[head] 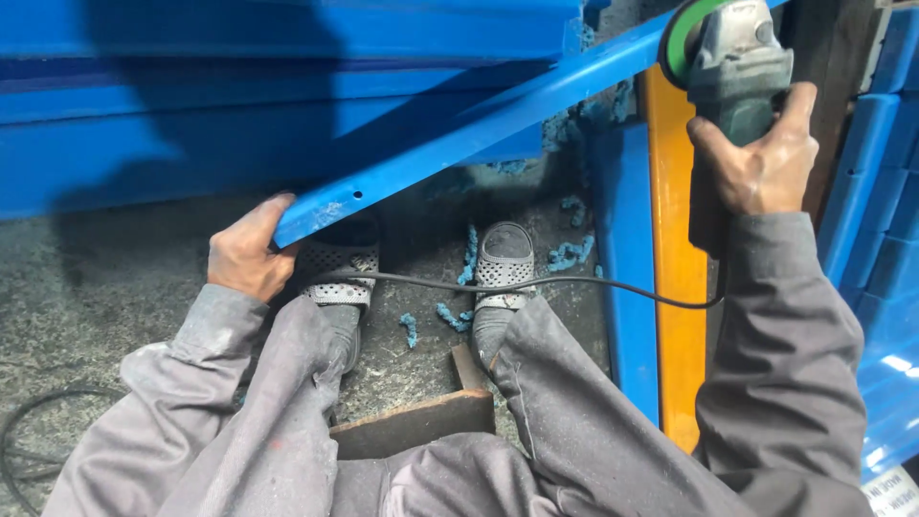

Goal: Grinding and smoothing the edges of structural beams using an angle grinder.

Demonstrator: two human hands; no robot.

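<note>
Two hands work on one long blue metal bar (479,129), a flat-faced painted strip with a smooth, slightly scuffed surface and small holes near its near end. Its long axis runs diagonally, from the near left, just above the person's feet, up to the far right, where it meets the tool. The left hand (247,254) is clamped around the bar's lower left end, fingers curled over the top edge. The right hand (761,158) is closed around the grey body of an angle grinder (732,72), a blocky, dust-coated tool whose round green-rimmed disc guard (682,36) sits at the far end against the bar; the grinder's body points away from the person. A thin black cable (536,283) trails from the grinder leftward across both grey perforated shoes (504,258). The person wears a grey, dusty work suit (287,412) with coarse fabric. Blue curled paint shavings (459,311) lie scattered on the rough concrete floor (105,287) between and beyond the shoes. Just right of the shoes, a blue beam (627,287) and an orange beam (675,258) lie side by side, running near to far. Broad blue metal panels (239,86) fill the far left, and stacked blue ribbed parts (885,191) stand at the right edge. A rusty brown steel piece (421,421) sits between the knees.
</note>
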